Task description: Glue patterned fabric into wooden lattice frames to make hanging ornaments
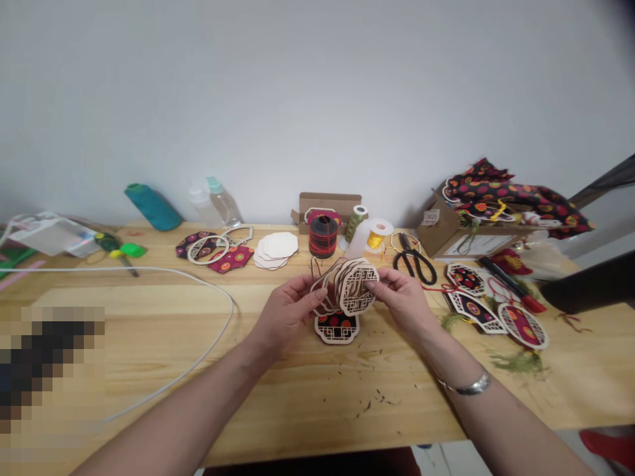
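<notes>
Between my two hands is a fanned stack of thin wooden lattice frames (359, 291), cut in a lobed outline. My left hand (292, 304) is closed on the left side of the stack, thumb on top. On the right edge, my right hand (399, 295) pinches the front frame between thumb and fingers. Just below the stack, on the table, lies a fabric-covered ornament (337, 328) with a lattice edge, dark with red circles; its upper part is hidden by the frames.
Behind my hands stand a red-and-black thread spool (323, 237), a yellow thread spool (380, 234) and plain wooden blanks (276, 250). Black scissors (415, 259) and finished ornaments (522, 325) lie to the right. A white cable (231, 307) curves across the left.
</notes>
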`<state>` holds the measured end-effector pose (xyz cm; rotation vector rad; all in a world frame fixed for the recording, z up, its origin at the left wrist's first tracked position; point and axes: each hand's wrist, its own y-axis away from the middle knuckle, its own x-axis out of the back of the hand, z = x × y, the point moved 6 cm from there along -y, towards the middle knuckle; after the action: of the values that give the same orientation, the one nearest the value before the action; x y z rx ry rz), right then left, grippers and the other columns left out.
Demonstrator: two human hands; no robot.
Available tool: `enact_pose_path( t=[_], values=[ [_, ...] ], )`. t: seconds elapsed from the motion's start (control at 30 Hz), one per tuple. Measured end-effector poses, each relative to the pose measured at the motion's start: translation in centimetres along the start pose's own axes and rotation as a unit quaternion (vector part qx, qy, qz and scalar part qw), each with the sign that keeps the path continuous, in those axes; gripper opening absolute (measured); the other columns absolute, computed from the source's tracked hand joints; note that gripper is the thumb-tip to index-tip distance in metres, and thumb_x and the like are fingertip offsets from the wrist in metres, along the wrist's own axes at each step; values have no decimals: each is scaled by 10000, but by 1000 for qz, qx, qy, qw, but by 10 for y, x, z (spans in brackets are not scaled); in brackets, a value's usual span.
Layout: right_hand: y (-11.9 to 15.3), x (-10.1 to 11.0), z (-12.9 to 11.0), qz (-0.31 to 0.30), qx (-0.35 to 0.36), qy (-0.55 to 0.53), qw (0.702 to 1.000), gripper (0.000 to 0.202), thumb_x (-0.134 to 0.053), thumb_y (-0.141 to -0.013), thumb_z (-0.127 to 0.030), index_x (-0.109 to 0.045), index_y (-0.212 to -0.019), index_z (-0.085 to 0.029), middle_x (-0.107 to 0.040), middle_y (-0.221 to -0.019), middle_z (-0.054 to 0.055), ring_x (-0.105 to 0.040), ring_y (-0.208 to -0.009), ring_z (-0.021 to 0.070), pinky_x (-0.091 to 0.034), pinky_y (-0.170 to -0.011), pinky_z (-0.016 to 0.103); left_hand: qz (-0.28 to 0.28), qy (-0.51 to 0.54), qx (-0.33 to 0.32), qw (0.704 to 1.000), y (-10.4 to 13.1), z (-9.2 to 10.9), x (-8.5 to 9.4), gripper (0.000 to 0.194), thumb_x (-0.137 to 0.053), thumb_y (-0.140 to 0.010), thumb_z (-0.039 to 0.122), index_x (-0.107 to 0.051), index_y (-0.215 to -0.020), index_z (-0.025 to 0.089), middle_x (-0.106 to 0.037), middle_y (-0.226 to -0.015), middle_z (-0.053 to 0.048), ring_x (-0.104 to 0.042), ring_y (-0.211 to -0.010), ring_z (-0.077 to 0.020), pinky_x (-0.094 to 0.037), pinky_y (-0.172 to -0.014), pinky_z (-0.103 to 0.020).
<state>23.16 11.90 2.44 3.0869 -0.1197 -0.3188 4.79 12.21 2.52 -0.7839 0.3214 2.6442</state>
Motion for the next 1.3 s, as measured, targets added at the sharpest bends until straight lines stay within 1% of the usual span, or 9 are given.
enact_pose_path(
  t=[0.17, 0.3, 0.43, 0.63, 0.77, 0.93, 1.03, 1.17, 1.3],
  values=[
    [1, -3, -2, -16, 6, 0, 1000, 243, -817, -613, -300, -731, -817, -202, -736, -755, 19, -642, -685, 147, -529, -702, 312, -14, -26, -7, 1000, 0, -2, 3, 227, -771, -726, 224, -722, -940, 165, -746, -857, -42, -675, -729, -126, -539, -716, -243],
    [1, -3, -1, -19, 3, -4, 1000, 236, -824, -604, -288, -731, -803, -200, -734, -744, 15, -638, -676, 144, -520, -689, 301, -18, -16, -1, 1000, 0, -2, 1, 228, -769, -723, 204, -720, -943, 162, -745, -850, -42, -677, -737, -130, -537, -713, -238],
    [0, 0, 2, -12, 4, -8, 1000, 193, -810, -638, -287, -728, -786, -194, -729, -735, 12, -618, -650, 125, -502, -679, 281, 6, 16, -4, 1000, -1, 1, -1, 257, -793, -686, 181, -716, -929, 148, -744, -841, -46, -679, -733, -132, -538, -715, -237],
    [-2, 5, 5, -17, 17, -45, 999, 204, -785, -680, -328, -715, -814, -190, -725, -743, 20, -624, -655, 138, -504, -673, 290, 39, 43, -7, 998, -1, 6, 0, 235, -821, -654, 212, -691, -827, 122, -731, -770, -51, -685, -713, -160, -550, -722, -277],
    [-1, 0, 4, -31, 9, -47, 998, 226, -794, -667, -285, -726, -866, -201, -738, -792, 18, -641, -701, 137, -508, -705, 284, 39, 50, -2, 998, -1, 6, 0, 234, -819, -660, 210, -680, -830, 128, -722, -750, -38, -673, -686, -144, -549, -692, -267],
    [2, -6, 0, -45, 4, -17, 999, 287, -781, -670, -264, -736, -950, -217, -746, -849, 22, -652, -778, 152, -515, -764, 312, 27, 40, 13, 999, -1, 2, -2, 265, -813, -658, 188, -691, -888, 134, -723, -762, -33, -672, -686, -139, -545, -687, -262],
    [2, -7, 1, -58, 1, 2, 998, 252, -778, -659, -273, -741, -899, -205, -741, -810, 22, -643, -724, 152, -518, -712, 313, 24, 22, 16, 999, 0, 1, -2, 285, -799, -674, 184, -694, -935, 135, -730, -799, -44, -672, -693, -140, -534, -678, -255],
    [2, -3, 3, -50, -6, 16, 999, 194, -775, -627, -252, -732, -804, -184, -728, -738, 16, -619, -643, 141, -504, -640, 294, 26, 31, 20, 999, 1, 1, -1, 298, -785, -686, 188, -696, -966, 133, -726, -827, -56, -664, -712, -145, -524, -690, -261],
    [2, -2, 3, -43, -4, 31, 999, 139, -737, -631, -202, -729, -768, -187, -721, -712, 4, -600, -614, 124, -478, -612, 264, 14, 59, 36, 998, 1, 1, -2, 264, -738, -747, 294, -707, -927, 103, -709, -823, -80, -642, -714, -155, -522, -681, -269]
  ],
)
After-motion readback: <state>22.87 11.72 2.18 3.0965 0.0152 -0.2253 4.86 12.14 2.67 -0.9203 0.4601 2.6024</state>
